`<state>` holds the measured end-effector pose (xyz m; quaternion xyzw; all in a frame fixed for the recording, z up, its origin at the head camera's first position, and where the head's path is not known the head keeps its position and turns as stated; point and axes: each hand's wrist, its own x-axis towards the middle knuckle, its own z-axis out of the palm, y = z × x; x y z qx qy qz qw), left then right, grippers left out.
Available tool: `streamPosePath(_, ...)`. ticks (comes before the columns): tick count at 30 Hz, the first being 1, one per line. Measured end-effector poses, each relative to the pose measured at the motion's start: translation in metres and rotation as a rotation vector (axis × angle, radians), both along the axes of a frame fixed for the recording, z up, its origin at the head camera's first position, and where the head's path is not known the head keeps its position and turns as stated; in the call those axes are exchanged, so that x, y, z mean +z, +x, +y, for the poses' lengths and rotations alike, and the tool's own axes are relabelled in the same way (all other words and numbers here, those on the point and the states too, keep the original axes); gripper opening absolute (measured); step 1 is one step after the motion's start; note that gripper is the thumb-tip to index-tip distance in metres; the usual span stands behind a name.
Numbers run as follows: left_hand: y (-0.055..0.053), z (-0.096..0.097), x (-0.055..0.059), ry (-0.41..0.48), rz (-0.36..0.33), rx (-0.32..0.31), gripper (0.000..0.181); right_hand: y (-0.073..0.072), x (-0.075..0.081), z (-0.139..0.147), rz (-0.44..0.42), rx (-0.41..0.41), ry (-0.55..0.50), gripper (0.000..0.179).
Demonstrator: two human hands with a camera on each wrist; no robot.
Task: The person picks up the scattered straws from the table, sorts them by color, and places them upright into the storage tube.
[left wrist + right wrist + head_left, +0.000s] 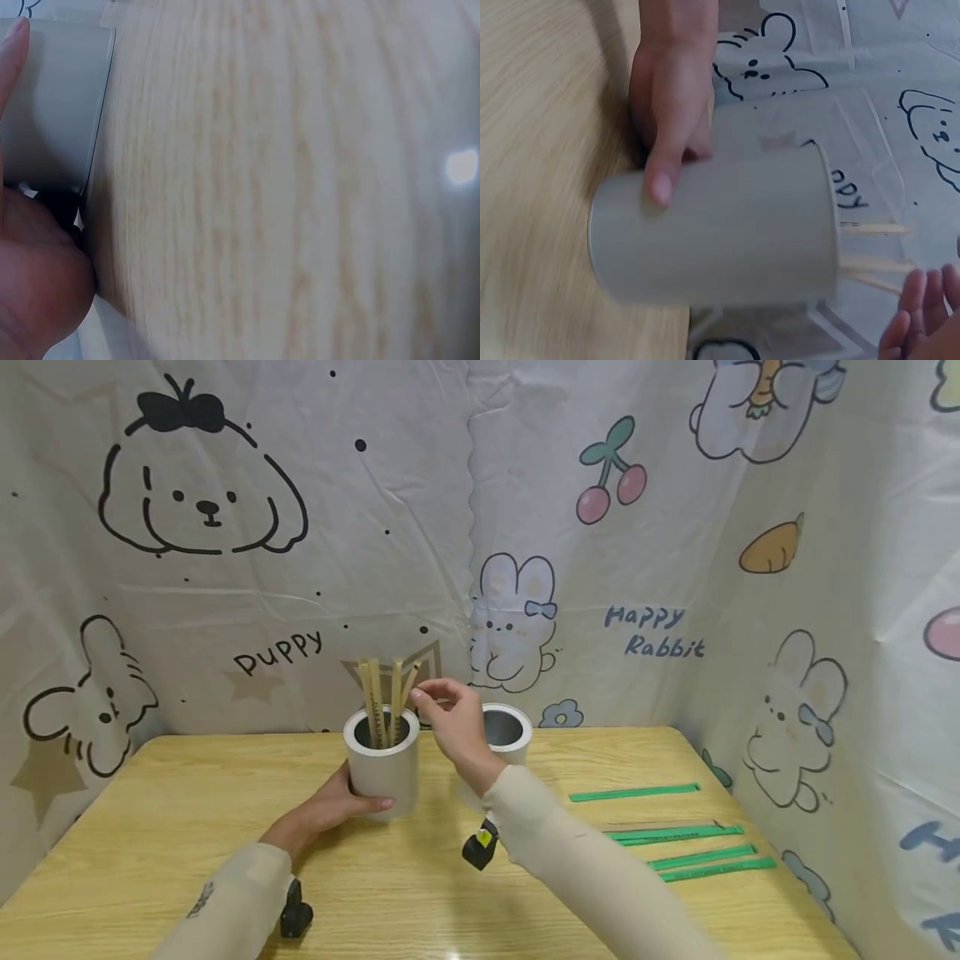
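Note:
A white cup with a thick rim and a dark inside stands on the table; in the right wrist view the same cup appears sideways. Several thin tan sticks with printing stand upright in it. My left hand grips the cup's lower left side, thumb across its front; the left wrist view shows only part of this hand. My right hand is above the cup's right rim, pinching the upper part of a leaning tan stick between thumb and fingertips.
A second white cup stands just right, partly hidden behind my right hand and forearm. Several flat green sticks lie on the right of the wooden table. A printed cloth hangs behind the table and along its sides.

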<state>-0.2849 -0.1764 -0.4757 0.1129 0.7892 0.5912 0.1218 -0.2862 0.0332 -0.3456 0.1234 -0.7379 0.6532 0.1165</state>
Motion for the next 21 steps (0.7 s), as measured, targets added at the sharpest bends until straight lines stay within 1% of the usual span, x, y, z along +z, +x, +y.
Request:
streamPosePath(6,0.002,-0.003,-0.001,-0.010,0.001,-0.001,0.111,0.002,0.012,0.040,-0.046,0.149,0.146,0.023)
streamPosePath(12,0.003,-0.003,-0.001,-0.023,-0.011,-0.001,0.110,0.004,0.015,0.096,-0.062,0.268,0.281,0.027)
streamPosePath(16,0.001,-0.003,0.001,-0.020,-0.019,-0.003,0.111,0.004,0.011,0.138,-0.095,0.322,0.347,0.032)
streamPosePath(21,0.000,-0.001,0.001,-0.024,-0.015,-0.015,0.111,0.004,-0.004,0.189,-0.133,0.336,0.455,0.036)
